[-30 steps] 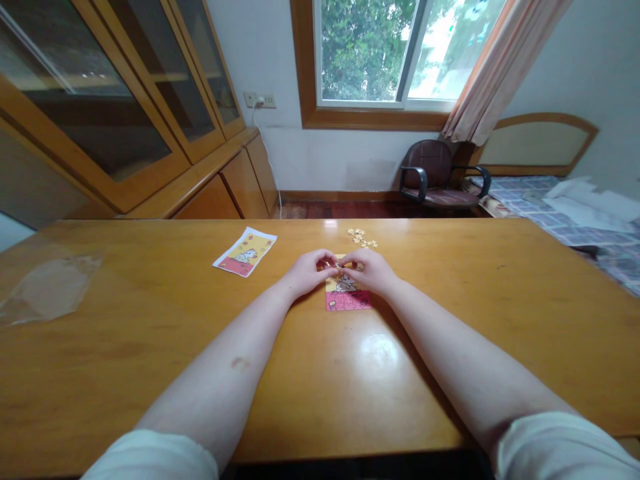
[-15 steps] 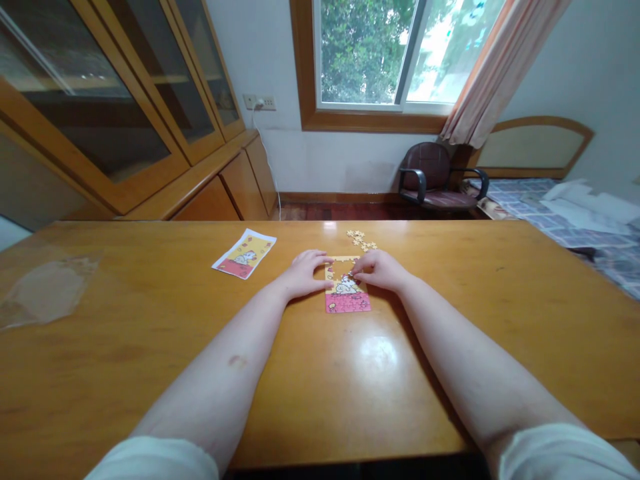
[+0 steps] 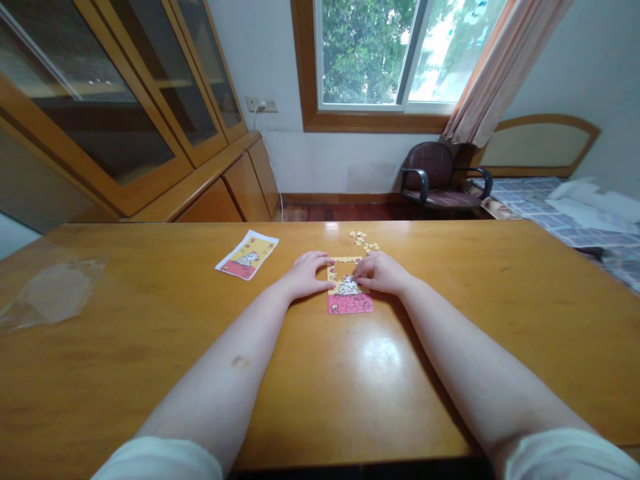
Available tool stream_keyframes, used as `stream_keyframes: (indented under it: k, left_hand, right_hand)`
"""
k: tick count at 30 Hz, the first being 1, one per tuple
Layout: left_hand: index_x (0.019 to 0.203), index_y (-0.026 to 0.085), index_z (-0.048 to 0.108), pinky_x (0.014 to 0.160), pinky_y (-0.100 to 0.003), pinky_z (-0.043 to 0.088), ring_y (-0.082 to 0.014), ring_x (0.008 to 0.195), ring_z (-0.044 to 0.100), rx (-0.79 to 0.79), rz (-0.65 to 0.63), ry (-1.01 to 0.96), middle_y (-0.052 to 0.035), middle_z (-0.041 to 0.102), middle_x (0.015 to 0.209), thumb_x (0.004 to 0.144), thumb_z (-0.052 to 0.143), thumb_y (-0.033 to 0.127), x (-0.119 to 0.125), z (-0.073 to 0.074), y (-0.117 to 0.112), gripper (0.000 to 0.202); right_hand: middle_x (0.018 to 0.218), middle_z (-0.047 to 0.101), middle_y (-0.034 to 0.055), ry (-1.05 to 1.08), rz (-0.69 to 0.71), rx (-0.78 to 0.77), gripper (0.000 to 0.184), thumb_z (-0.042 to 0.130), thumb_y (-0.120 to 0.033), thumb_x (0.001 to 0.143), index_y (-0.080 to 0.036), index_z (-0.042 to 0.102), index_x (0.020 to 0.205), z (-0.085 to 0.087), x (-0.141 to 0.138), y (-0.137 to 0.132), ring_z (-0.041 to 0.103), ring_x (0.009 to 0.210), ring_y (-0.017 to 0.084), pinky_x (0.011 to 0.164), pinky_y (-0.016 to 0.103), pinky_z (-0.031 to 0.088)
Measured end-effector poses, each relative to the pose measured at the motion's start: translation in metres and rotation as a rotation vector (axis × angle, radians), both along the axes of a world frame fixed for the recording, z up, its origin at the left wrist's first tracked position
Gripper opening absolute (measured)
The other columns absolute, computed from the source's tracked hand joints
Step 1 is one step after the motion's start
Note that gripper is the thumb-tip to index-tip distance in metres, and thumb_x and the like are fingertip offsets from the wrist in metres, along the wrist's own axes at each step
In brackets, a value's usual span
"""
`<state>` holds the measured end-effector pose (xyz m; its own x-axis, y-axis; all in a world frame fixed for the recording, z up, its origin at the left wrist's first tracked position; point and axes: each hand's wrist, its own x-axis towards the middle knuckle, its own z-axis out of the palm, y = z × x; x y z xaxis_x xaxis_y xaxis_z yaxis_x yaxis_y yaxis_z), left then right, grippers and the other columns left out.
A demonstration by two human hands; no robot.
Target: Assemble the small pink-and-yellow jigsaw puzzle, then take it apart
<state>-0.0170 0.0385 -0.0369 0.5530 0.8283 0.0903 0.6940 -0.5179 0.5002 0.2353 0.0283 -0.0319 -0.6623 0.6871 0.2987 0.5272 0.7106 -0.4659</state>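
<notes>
A partly assembled jigsaw puzzle (image 3: 351, 304) lies flat on the wooden table, pink along its near side, with a white cartoon animal in the middle and a yellow border. Along its left edge rests my left hand (image 3: 310, 275), thumb and fingers spread apart. My right hand (image 3: 383, 273) reaches in from the right, its fingertips pinched over the animal's head at a small puzzle piece, mostly hidden by the fingers. Just beyond the puzzle several loose puzzle pieces (image 3: 371, 247) are scattered. To the left lies a printed reference picture (image 3: 247, 255) with the same design.
The table (image 3: 300, 387) spans the foreground. On its left side lies a clear plastic bag (image 3: 55, 293). Past the far edge stand a glass-door cabinet (image 3: 195, 160), a dark red armchair (image 3: 431, 173) and a bed (image 3: 540, 200) under a window.
The view has shifted slightly. My right fingertips stay over the animal's head with only a small movement, and the piece under them shows less. My left hand keeps its place at the puzzle's edge.
</notes>
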Motion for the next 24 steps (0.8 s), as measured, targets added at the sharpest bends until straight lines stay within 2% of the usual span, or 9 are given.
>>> stream_keyframes:
  k: [8, 11, 16, 20, 24]
  left_hand:
    - [0.124, 0.025, 0.059, 0.111, -0.049, 0.028, -0.0313, 0.130, 0.039, 0.008, 0.001, 0.009, -0.0105, 0.050, 0.138, 0.066, 0.075, 0.050, -0.0001, -0.0028, 0.0017, 0.065]
    - [0.125, 0.025, 0.059, 0.111, -0.049, 0.027, -0.0313, 0.132, 0.038, 0.002, 0.000, 0.021, -0.0103, 0.049, 0.139, 0.067, 0.073, 0.051, 0.0001, -0.0016, 0.0010, 0.066]
    - [0.126, 0.024, 0.058, 0.112, -0.049, 0.026, -0.0310, 0.133, 0.037, -0.021, 0.012, 0.014, -0.0108, 0.048, 0.140, 0.071, 0.070, 0.049, 0.0005, 0.0012, -0.0010, 0.061]
    - [0.123, 0.024, 0.060, 0.111, -0.050, 0.028, -0.0310, 0.130, 0.040, -0.003, 0.013, -0.011, -0.0107, 0.051, 0.137, 0.069, 0.073, 0.047, 0.0004, 0.0001, -0.0004, 0.060]
    - [0.124, 0.025, 0.060, 0.111, -0.050, 0.028, -0.0308, 0.130, 0.040, 0.000, 0.014, -0.003, -0.0101, 0.050, 0.138, 0.069, 0.072, 0.047, 0.0003, -0.0010, 0.0007, 0.060]
  right_hand:
    - [0.083, 0.073, 0.0028, -0.008, 0.020, 0.034, 0.015, 0.063, -0.016, 0.075, -0.023, 0.076, 0.077, -0.0009, -0.0012, -0.0003, 0.064, 0.076, 0.018, 0.081, 0.034, 0.047]
    - [0.083, 0.072, 0.0037, 0.030, 0.012, 0.013, 0.016, 0.060, -0.017, 0.078, -0.022, 0.076, 0.076, 0.0020, -0.0007, -0.0018, 0.063, 0.076, 0.017, 0.080, 0.033, 0.047]
    - [0.077, 0.068, 0.0056, 0.101, -0.087, -0.026, 0.020, 0.057, -0.018, 0.081, -0.018, 0.074, 0.072, 0.0047, 0.0035, -0.0027, 0.060, 0.074, 0.017, 0.075, 0.032, 0.047]
    - [0.072, 0.065, 0.0040, 0.093, -0.063, -0.072, 0.023, 0.057, -0.020, 0.083, -0.019, 0.073, 0.065, 0.0034, 0.0042, -0.0023, 0.058, 0.073, 0.017, 0.074, 0.031, 0.046]
    - [0.073, 0.065, 0.0039, 0.081, -0.047, -0.107, 0.025, 0.056, -0.019, 0.083, -0.019, 0.074, 0.066, 0.0035, 0.0035, -0.0022, 0.058, 0.073, 0.016, 0.075, 0.030, 0.045]
